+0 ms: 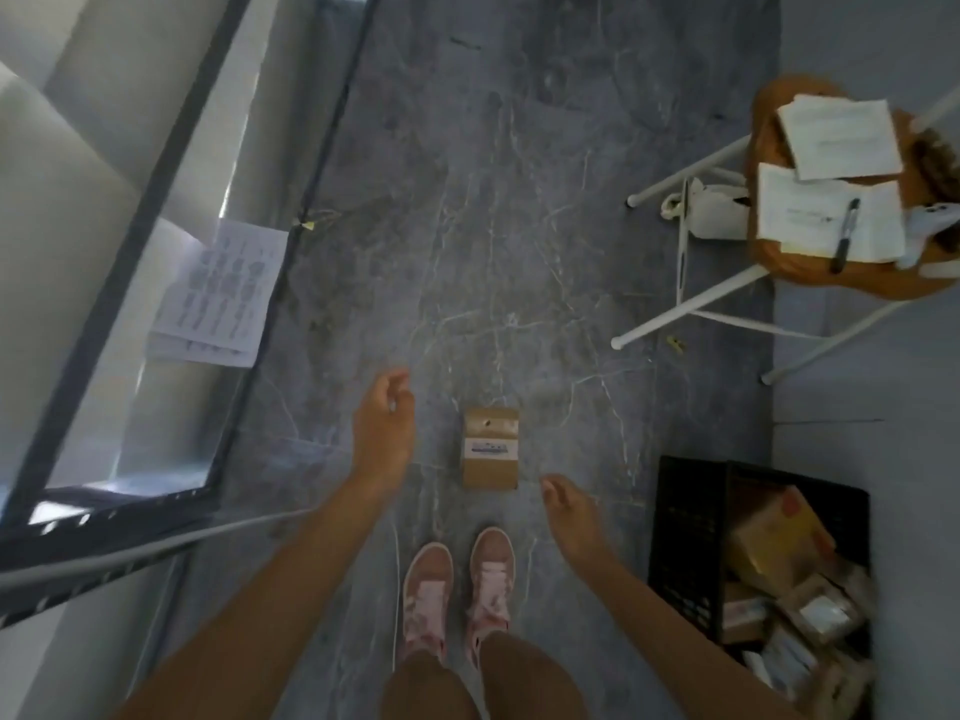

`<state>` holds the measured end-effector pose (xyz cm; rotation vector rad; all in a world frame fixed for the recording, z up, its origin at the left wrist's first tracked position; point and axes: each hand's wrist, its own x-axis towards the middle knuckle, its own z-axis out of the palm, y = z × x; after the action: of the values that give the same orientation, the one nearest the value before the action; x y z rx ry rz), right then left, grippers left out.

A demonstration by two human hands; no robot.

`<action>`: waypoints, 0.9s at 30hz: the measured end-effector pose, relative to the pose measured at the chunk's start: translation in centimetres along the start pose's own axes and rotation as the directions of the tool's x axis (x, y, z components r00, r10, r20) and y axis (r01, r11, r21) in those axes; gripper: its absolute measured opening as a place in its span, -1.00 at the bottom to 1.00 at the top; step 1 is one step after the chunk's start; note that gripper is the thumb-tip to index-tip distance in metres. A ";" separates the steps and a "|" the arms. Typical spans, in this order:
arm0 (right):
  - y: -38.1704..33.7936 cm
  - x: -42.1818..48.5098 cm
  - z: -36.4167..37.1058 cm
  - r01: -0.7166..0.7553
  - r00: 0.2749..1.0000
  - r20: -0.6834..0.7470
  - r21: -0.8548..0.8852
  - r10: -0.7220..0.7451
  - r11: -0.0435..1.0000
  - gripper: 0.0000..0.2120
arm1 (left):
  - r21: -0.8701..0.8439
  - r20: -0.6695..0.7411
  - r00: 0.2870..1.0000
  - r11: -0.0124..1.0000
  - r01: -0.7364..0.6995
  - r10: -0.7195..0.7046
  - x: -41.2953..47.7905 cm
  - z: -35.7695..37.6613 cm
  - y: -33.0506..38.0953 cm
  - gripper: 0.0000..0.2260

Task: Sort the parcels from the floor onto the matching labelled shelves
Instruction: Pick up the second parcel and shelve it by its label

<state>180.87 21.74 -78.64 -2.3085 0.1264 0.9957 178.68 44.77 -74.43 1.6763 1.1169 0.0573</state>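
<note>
Parcel: brown, labelled, flat on floor between left hand and right hand; fingers loosely curled, holding nothing. Grasp both sides; read label before shelving.

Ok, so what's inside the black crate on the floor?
The black crate holds a brown cardboard box on top of the pile, with flatter packets bearing white labels beside it. Whatever lies underneath them is covered.
</note>
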 end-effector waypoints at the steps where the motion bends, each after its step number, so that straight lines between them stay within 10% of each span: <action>1: 1.3 2.5 1.2 0.004 1.000 -0.016 0.006 -0.004 1.000 -0.73 | 0.003 0.022 1.000 1.000 0.000 0.000 1.3 2.0 -2.1 -0.73; 8: 11.5 19.6 9.9 -0.044 0.999 -0.033 -0.054 0.042 0.998 -0.64 | 0.095 0.209 0.953 0.974 0.206 -0.221 9.1 15.2 -18.3 -0.70; 14: 14.1 28.1 13.1 -0.072 0.986 0.155 0.043 0.065 0.996 -0.66 | 0.254 0.474 0.740 0.878 0.405 -0.478 14.1 22.5 -25.0 -0.57; 27: 3.6 15.6 2.5 -0.011 0.996 0.086 0.358 -0.021 0.934 -0.69 | 0.126 0.517 0.760 0.913 0.388 -0.394 8.1 15.1 -12.3 -0.63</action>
<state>189.22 22.57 -92.49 -1.9290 0.2451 0.9805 183.54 39.21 -94.19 1.3081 1.0032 -0.6547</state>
